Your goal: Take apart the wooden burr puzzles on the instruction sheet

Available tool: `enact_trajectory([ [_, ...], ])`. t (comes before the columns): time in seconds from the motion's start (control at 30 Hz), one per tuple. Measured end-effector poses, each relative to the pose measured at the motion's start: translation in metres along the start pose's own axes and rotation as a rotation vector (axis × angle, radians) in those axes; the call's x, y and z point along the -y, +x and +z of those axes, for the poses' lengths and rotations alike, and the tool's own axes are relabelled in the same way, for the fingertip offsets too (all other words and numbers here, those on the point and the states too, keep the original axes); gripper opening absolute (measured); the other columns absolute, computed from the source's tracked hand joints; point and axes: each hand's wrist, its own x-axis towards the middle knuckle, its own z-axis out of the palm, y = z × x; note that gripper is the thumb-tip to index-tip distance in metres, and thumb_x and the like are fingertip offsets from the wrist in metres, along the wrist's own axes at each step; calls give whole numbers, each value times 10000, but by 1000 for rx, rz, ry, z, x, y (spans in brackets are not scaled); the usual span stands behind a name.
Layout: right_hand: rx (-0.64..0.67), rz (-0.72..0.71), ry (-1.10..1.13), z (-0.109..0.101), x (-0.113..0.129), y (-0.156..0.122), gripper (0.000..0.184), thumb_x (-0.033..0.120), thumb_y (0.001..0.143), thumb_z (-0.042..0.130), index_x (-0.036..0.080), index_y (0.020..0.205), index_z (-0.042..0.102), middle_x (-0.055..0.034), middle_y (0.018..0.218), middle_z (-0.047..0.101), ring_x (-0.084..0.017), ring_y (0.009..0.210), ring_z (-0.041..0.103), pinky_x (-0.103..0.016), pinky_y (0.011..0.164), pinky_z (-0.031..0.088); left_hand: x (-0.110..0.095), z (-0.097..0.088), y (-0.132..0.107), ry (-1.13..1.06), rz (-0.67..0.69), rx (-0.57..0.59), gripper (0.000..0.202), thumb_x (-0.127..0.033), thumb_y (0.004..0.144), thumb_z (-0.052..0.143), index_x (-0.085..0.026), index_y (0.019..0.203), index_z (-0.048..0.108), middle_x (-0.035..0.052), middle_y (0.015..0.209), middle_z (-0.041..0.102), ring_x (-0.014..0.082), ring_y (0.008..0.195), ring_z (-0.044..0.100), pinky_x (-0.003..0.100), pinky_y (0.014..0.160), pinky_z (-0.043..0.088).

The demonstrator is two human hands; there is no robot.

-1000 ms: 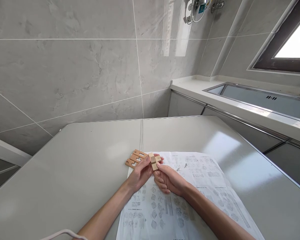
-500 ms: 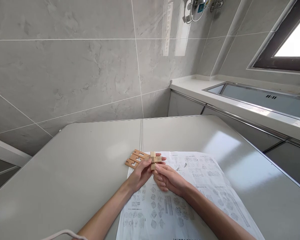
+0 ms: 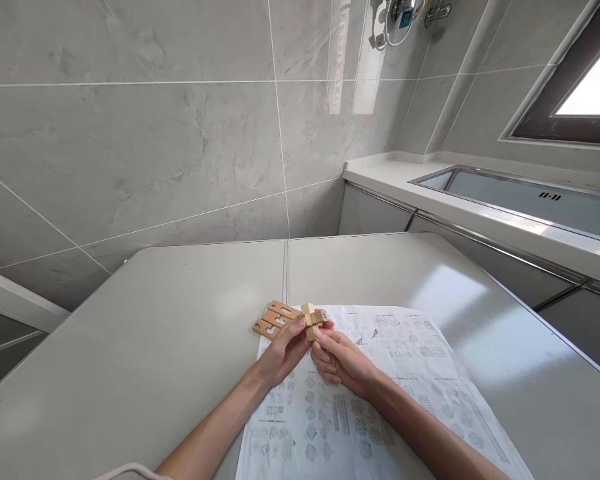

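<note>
Both my hands hold a wooden burr puzzle (image 3: 309,319), a cross-shaped cluster of pale interlocking blocks. My left hand (image 3: 286,352) grips it from the left, thumb along its side, with the other fingers partly hidden behind it. My right hand (image 3: 343,359) pinches its lower end between thumb and forefinger, the remaining fingers curled under. Just beyond my left hand lie flat brown wooden pieces (image 3: 275,317) with cut-out slots and printed numbers. Under my hands is a large printed instruction sheet (image 3: 400,360) covered in small line drawings.
The sheet rests on a light grey table (image 3: 195,320) with a seam down its middle. A tiled wall (image 3: 155,153) stands behind it. On the right are a white counter (image 3: 380,175) and a sink (image 3: 520,199). A pale cable (image 3: 130,469) shows at lower left.
The wooden burr puzzle has tilted slightly in my hands, its right-hand block now angled upward. Both hands keep hold of it. The whole view has shifted a little.
</note>
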Motion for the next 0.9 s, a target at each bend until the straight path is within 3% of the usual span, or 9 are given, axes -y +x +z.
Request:
enact_trajectory([
  [0.13, -23, 43, -11, -2, 0, 1, 649, 774, 886, 705, 217, 638, 483, 87, 499, 383, -59, 409, 270, -203, 371, 250, -1, 1, 1, -60, 14, -11, 455, -473, 1034, 646, -156, 1353, 716, 165, 1381, 708, 351, 1389, 597, 504, 1242, 363],
  [0.33, -31, 89, 1, -9, 7, -4, 641, 767, 883, 706, 216, 634, 494, 115, 445, 318, -37, 358, 175, -175, 318, 128, -2, -5, 1, -147, 93, -18, 495, -532, 917, 797, -179, 1262, 754, 121, 1290, 735, 277, 1195, 685, 402, 1116, 464],
  [0.5, 0, 55, 60, -14, 4, -3, 624, 791, 898, 664, 208, 702, 555, 109, 450, 363, -41, 344, 195, -164, 292, 150, -4, -4, -1, -36, 33, -41, 622, -382, 726, 978, -224, 1274, 726, 114, 1347, 714, 286, 1250, 644, 391, 1104, 439],
  [0.67, 62, 66, 105, -20, -5, 1, 667, 846, 917, 573, 193, 785, 613, 88, 456, 441, -46, 323, 220, -166, 271, 204, -5, -4, -1, -10, 24, -56, 572, -301, 758, 933, -201, 1283, 729, 110, 1226, 757, 268, 1206, 651, 369, 1094, 413],
  [0.9, 139, 173, 49, -22, -6, 3, 772, 900, 910, 480, 171, 702, 624, 51, 391, 488, -54, 244, 275, -175, 240, 234, -1, -7, -2, -20, -4, 18, 619, -331, 750, 938, -196, 1317, 733, 94, 1146, 769, 231, 1061, 686, 353, 1042, 440],
])
